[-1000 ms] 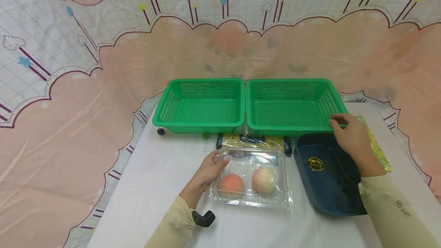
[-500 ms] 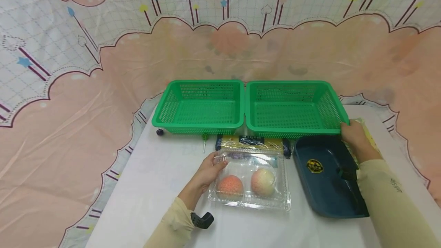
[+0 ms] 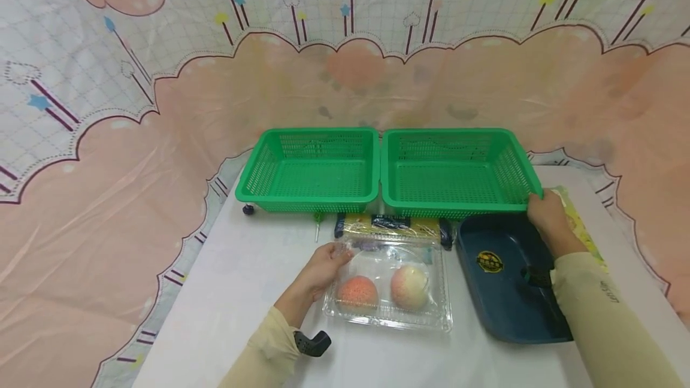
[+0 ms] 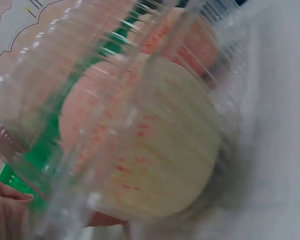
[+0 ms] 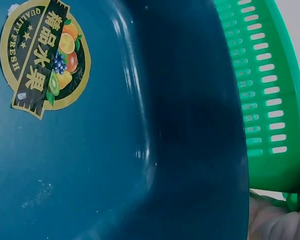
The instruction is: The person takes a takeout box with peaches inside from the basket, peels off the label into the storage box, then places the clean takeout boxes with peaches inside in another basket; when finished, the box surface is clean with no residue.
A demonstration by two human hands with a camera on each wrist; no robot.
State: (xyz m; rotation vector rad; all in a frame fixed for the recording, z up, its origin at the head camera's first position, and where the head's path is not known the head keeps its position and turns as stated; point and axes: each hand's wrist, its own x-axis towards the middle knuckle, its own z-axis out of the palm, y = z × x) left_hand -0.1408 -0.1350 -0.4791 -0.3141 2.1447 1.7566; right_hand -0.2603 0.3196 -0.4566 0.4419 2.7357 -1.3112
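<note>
My left hand [image 3: 320, 268] grips the left side of a clear plastic clamshell box [image 3: 388, 318] in the head view. Inside the box lie two peaches, a pinker one [image 3: 357, 294] and a paler one [image 3: 409, 287]. In the left wrist view one peach [image 4: 160, 140] fills the middle behind blurred, clear plastic. Over at the right, my right hand [image 3: 550, 223] holds the near right corner of the right green basket [image 3: 458, 205]. Only part of that hand [image 5: 277, 222] shows in the right wrist view, below the basket's corner; the rest is hidden.
Another green basket [image 3: 307, 201] adjoins on the left. A dark blue basin [image 3: 507, 310] with a fruit sticker lies under my right forearm. Behind the box is a yellow-and-dark packet [image 3: 356, 224]. A yellow-green sheet [image 3: 579, 226] lies right; a small dark round item [image 3: 248, 209] sits far left.
My right hand has moved from above the basin's far edge to the right basket's corner and taken hold of it. The left hand still grips the box; the head view has shifted slightly.
</note>
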